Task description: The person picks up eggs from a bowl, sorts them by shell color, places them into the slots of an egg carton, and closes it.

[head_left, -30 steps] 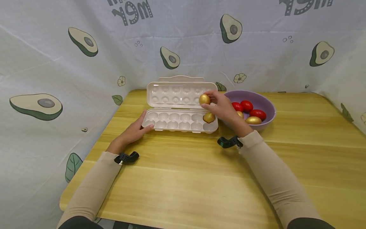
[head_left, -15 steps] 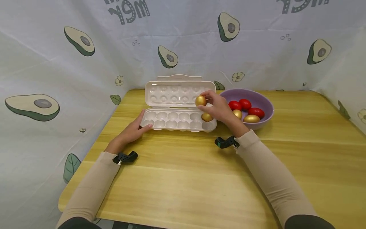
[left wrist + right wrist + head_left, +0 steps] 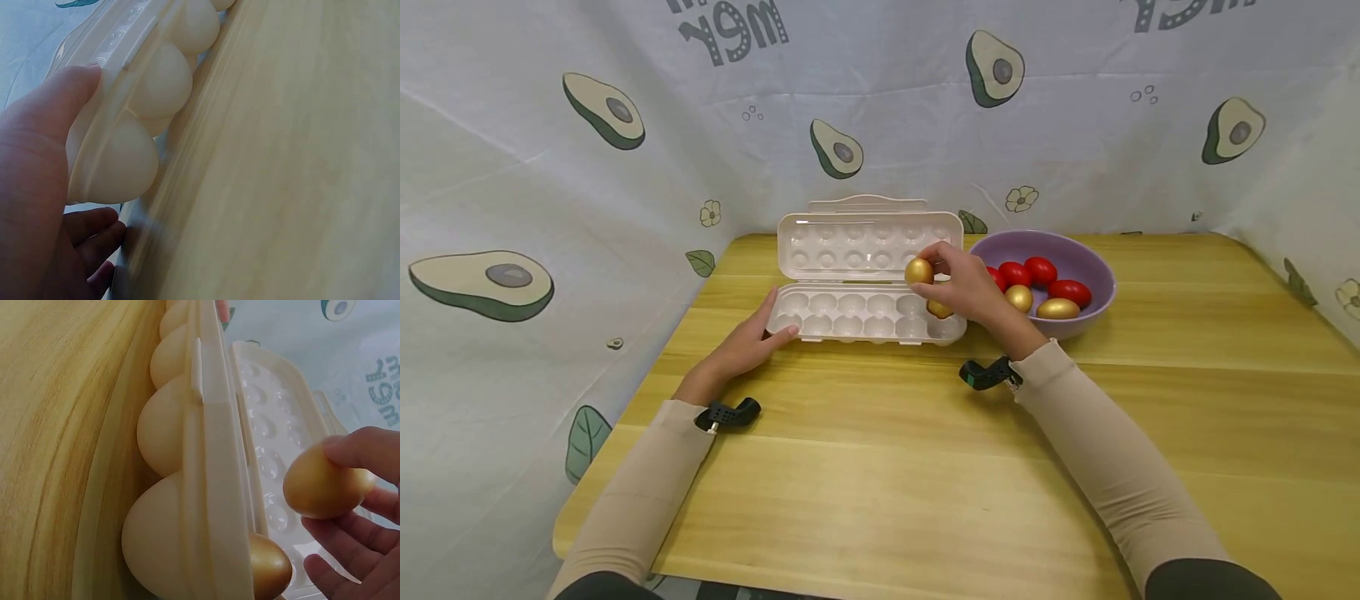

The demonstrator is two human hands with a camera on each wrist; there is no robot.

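Observation:
An egg carton (image 3: 847,287) of pale plastic lies unfolded on the table, lid tipped up at the back. At its left end my left hand (image 3: 742,344) holds it, thumb (image 3: 84,84) over the front rim and the other fingers around the end. My right hand (image 3: 964,287) pinches a gold egg (image 3: 919,272) between thumb and fingertips, above the carton's right half. A second gold egg (image 3: 270,565) sits in a back-row cup near the right end, partly hidden by that hand in the head view. The cups further left look bare.
Just right of the carton stands a purple bowl (image 3: 1097,271) with several red eggs (image 3: 1070,292) and a few gold eggs (image 3: 1057,309). A white cloth (image 3: 895,75) printed with avocados hangs behind the wooden table (image 3: 850,467). Both wrists wear black camera mounts.
My right hand has shifted slightly left and lower with the gold egg, nearer the cups. My left hand keeps its place on the carton; the whole head view has drifted a little.

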